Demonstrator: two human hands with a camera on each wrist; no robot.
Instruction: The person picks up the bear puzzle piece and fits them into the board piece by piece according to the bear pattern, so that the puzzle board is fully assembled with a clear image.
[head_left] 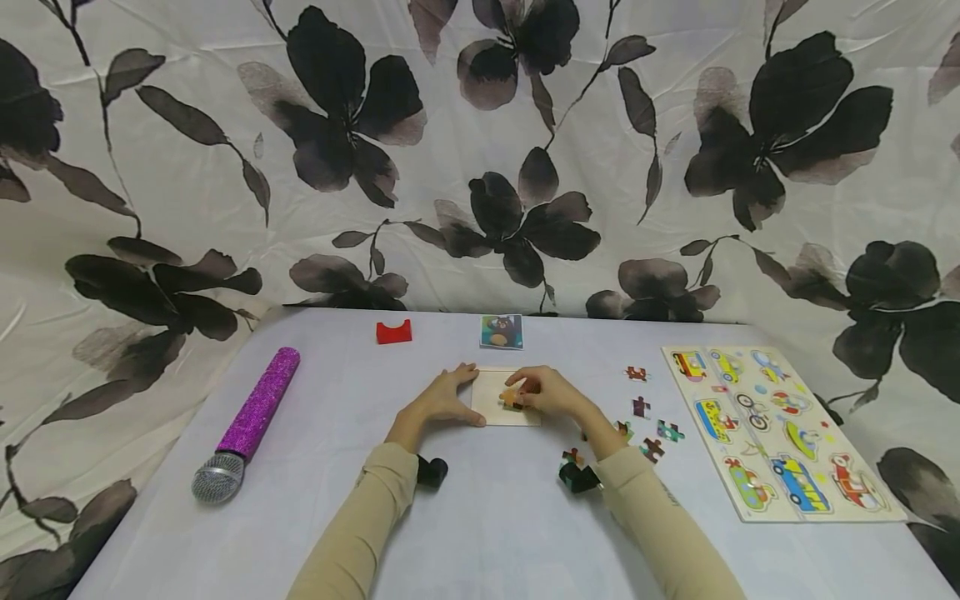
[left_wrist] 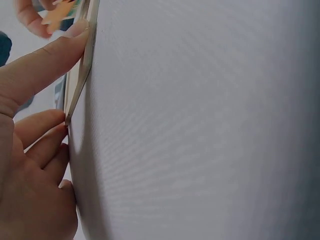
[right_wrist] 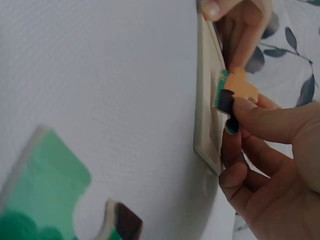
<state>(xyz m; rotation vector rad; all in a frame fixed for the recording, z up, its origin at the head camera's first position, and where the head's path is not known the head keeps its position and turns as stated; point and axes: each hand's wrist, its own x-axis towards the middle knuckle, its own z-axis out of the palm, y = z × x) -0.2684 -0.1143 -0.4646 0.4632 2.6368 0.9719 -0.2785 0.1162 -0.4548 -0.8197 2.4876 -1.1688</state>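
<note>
A small pale wooden puzzle tray lies flat in the middle of the table. My left hand holds its left side, thumb at the near edge and fingers at the far corner; the left wrist view shows the thumb on the tray rim. Over the tray, my right hand pinches an orange, black and green jigsaw piece between thumb and fingers. Several loose jigsaw pieces lie right of the tray, some partly hidden by the right arm. A bear picture card lies behind the tray.
A purple glittery microphone lies at the left. Toward the back is a red notched piece. At the right lies a large vehicle puzzle board. A floral cloth hangs behind the table.
</note>
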